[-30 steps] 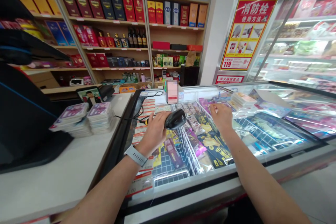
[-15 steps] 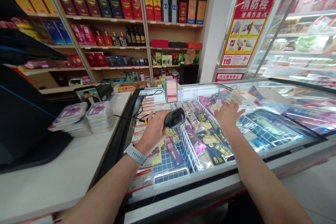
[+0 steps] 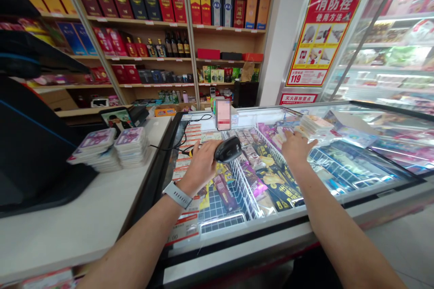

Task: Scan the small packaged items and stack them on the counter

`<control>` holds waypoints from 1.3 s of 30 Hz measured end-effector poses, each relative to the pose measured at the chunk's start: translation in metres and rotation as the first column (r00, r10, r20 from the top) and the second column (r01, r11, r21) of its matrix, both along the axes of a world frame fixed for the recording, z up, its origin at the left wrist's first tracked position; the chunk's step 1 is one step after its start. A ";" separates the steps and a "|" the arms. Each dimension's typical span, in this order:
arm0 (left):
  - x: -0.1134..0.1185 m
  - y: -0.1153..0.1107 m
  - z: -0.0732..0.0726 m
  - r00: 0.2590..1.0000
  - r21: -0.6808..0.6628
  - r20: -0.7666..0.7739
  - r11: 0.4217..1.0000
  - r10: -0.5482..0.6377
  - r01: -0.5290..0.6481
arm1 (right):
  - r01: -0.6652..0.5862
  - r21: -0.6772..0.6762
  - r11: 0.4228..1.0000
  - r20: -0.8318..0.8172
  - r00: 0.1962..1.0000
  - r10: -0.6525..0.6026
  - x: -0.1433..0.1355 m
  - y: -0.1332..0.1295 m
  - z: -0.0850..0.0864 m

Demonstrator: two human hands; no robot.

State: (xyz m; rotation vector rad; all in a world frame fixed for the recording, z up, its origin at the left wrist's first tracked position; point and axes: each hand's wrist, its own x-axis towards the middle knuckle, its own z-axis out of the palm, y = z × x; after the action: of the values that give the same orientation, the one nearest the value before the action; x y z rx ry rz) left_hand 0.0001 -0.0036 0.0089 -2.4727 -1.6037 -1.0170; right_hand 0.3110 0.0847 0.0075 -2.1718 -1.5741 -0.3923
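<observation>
My left hand (image 3: 202, 161), with a grey watch on its wrist, is wrapped round a black handheld scanner (image 3: 228, 149) above the glass top of a freezer (image 3: 217, 246). My right hand (image 3: 297, 146) has its fingers spread over the glass. It is just left of a stack of flat clear packs (image 3: 316, 127); whether the fingertips touch anything there is not clear. Beneath the glass, wire baskets (image 3: 244, 189) hold wrapped ice creams, among them a brown pack (image 3: 224, 193) under the scanner.
Two stacks of purple-topped packs (image 3: 130, 146) stand on the white counter (image 3: 84, 221) at the left, beside a black machine (image 3: 30, 153). A phone-like pink screen (image 3: 223, 115) stands at the freezer's back. An open box (image 3: 351, 128) lies right. Shelves of boxes line the wall.
The view has shifted slightly. My right hand remains spread near the clear packs, its fingers slightly moved. My left hand still holds the scanner in nearly the same place.
</observation>
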 end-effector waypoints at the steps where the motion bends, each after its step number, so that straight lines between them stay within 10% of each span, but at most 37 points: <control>1: 0.000 0.000 0.000 1.000 0.000 -0.001 1.000 0.001 -0.001 | -0.012 0.015 1.000 0.003 1.000 0.012 0.001 0.001 -0.001; 14: 0.000 -0.001 0.001 1.000 0.009 -0.019 1.000 0.004 -0.004 | -0.291 0.248 0.924 -0.055 0.948 0.313 0.000 0.012 -0.006; 25: -0.002 0.002 -0.003 0.998 0.030 -0.049 0.999 0.037 -0.036 | -0.366 0.325 0.872 -0.418 0.772 0.480 -0.007 0.021 -0.014; 39: 0.000 0.000 0.000 0.997 0.036 -0.056 0.998 0.046 -0.044 | -0.332 0.401 0.854 -0.440 0.748 0.497 -0.006 0.023 -0.015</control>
State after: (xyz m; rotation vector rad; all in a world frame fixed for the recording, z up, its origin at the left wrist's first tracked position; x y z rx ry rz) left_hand 0.0001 -0.0038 0.0088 -2.4091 -1.6032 -0.9524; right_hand 0.3046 0.1078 -0.0071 -1.4528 -1.4962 0.1146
